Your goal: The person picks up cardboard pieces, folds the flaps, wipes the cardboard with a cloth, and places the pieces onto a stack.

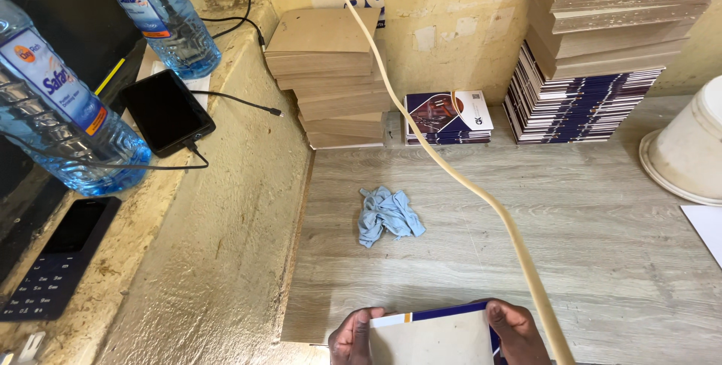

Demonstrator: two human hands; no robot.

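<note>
Held thing: I saw a flat cream booklet with dark blue edge (pixel 432 335), bottom centre, above the grey wood-grain surface (pixel 602 244).
Left hand (pixel 352 339): fingers clamped on its left edge.
Right hand (pixel 519 331): fingers clamped on its right edge.
Long axis: left-right between both hands, equally near.

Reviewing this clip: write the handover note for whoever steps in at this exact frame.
Left hand grips the left edge of a pale booklet with a blue top strip; right hand grips its right edge, at the near edge of the wood-grain table.
Crumpled blue cloth lies mid-table, untouched.
Against the wall: a brown board stack, a small pile of blue-covered booklets, a taller pile with boards on top.
A cream hose crosses the table.
Done and left: cannot tell from this view.
</note>
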